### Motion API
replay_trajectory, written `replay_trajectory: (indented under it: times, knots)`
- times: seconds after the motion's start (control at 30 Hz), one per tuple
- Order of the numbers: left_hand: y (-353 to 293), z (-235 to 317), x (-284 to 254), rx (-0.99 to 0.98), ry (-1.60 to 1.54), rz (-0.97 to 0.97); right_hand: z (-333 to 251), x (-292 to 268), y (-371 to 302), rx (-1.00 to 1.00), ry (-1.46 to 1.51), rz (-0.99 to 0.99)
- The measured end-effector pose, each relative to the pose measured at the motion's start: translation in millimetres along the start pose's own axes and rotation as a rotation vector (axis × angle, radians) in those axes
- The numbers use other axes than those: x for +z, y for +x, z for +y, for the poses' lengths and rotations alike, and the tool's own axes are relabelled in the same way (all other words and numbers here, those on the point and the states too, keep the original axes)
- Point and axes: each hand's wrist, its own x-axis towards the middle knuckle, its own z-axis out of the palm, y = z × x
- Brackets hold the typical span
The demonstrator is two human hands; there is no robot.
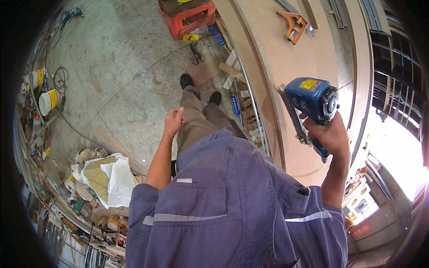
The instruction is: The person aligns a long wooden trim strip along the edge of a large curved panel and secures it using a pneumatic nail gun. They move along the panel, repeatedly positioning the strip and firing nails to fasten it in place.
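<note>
My right hand (329,135) is wrapped round the grip of a blue nail gun (307,97) with a yellow label on its head. I hold the tool over a long light-brown wooden board (308,58) on my right; whether its nose touches the board I cannot tell. Farther along the board lies an orange-headed combination square (293,27) with a steel rule. My left hand (174,122) hangs beside my thigh over the floor, fingers curled in, with nothing visible in it.
A red plastic stool (185,20) stands ahead on the concrete floor (120,67). Blue tubes (235,106) and wood offcuts (230,71) lie beside the bench. At the left are white buckets (48,102), cables and clutter. A white sack (118,178) sits near left.
</note>
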Motion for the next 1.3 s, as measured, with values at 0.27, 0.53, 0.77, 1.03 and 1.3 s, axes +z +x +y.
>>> replay_trajectory:
  times: [0.27,0.53,0.77,1.03,1.3]
  knots:
    - [-8.5,3.8,3.6,0.025,-0.014,-0.020,24.6,1.0,-15.1,0.036,0.045,-0.030]
    - [-9.1,-1.5,7.4,0.027,-0.001,-0.030,54.7,5.2,-27.0,0.005,0.005,-0.042]
    - [-10.1,-3.2,12.6,0.033,0.013,-0.028,66.8,6.7,-39.5,0.041,0.033,-0.022]
    - [-16.8,-1.8,20.6,0.047,-0.043,-0.028,89.8,12.9,-57.7,0.041,0.099,0.003]
    - [-21.0,-8.2,27.1,0.056,-0.020,-0.018,111.5,15.6,-69.2,0.049,0.025,-0.019]
